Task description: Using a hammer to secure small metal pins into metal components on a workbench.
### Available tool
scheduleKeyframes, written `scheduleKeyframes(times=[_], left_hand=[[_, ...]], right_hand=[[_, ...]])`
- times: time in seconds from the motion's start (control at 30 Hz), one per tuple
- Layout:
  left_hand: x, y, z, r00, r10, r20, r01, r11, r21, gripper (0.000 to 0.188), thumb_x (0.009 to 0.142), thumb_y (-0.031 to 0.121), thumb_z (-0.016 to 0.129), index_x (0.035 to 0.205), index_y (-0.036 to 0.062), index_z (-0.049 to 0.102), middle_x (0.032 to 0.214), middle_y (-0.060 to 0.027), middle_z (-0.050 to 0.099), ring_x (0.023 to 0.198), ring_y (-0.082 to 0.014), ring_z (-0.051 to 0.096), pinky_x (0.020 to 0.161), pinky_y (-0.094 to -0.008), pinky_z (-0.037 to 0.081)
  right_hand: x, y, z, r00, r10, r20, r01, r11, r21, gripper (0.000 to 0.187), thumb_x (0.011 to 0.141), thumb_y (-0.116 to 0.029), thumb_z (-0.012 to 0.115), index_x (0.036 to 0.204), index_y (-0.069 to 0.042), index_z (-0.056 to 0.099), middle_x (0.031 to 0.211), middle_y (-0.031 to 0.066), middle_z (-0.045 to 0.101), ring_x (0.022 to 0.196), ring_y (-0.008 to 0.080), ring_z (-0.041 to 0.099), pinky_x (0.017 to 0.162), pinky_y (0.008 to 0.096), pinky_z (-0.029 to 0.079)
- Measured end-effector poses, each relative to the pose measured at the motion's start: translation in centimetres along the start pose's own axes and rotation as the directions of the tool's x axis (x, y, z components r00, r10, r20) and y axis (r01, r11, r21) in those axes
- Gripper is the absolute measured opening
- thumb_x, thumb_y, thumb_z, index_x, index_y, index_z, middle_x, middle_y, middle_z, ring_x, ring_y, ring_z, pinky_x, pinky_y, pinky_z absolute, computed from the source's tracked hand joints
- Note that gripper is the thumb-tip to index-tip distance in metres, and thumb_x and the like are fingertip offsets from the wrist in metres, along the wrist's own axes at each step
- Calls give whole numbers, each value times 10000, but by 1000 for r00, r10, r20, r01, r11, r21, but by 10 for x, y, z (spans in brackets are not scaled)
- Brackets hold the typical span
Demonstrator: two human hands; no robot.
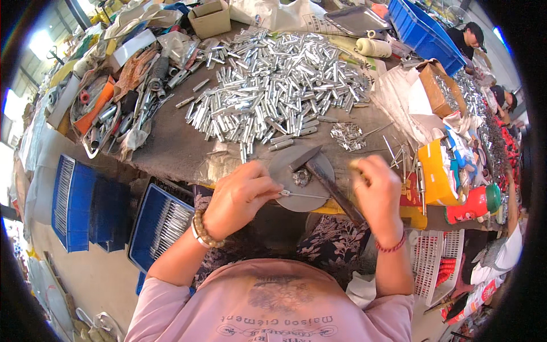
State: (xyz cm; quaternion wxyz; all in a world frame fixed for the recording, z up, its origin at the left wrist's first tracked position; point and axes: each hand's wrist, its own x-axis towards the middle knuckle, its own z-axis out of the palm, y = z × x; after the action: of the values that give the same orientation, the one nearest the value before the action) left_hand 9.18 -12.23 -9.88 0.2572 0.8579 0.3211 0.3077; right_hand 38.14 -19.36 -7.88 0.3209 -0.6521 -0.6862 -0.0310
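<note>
My left hand (244, 194) is closed, pinching a thin metal rod (307, 195) near its thicker silver end. The rod reaches right over a round grey metal plate (279, 165) at the table's front edge. A hammer (330, 185) lies across this plate, its dark head on the plate and its handle pointing toward me. Beside the hammer head sits a small ring-shaped metal part (301, 177). My right hand (376, 191) is raised right of the hammer, fingers curled together. Motion blurs its fingertips, and anything between them is too small to make out.
Behind the plate spreads a heap of silver metal tubes (279, 85), with a small pile of short pins (347, 137) at its right. Tools and rags (125, 97) crowd the left. Blue crates (159, 225) stand below left; a yellow box (437, 171) is at right. Other people work far right.
</note>
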Motion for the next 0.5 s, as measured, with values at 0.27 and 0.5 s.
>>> scheduleKeyframes(times=[0.27, 0.5], left_hand=[[0, -4, 3, 1000, 0, -13, 0, 1000, -6, 155, 816, 120, 864, 963, 97, 819, 906, -45, 655, 865, -259, 674, 750, -360, 535], [-3, -4, 5, 999, 11, -49, -12, 1000, -26, 155, 809, 114, 870, 953, 96, 816, 898, -46, 651, 851, -254, 674, 732, -357, 535]], right_hand=[[24, 27, 13, 970, 228, 86, -218, 970, -104, 159, 854, -172, 800, 937, -57, 728, 945, 120, 695, 870, 358, 704, 766, 448, 548], [31, 32, 21, 966, 245, 83, -218, 944, -247, 157, 858, -161, 775, 926, -37, 706, 966, 144, 710, 888, 395, 704, 782, 484, 552]])
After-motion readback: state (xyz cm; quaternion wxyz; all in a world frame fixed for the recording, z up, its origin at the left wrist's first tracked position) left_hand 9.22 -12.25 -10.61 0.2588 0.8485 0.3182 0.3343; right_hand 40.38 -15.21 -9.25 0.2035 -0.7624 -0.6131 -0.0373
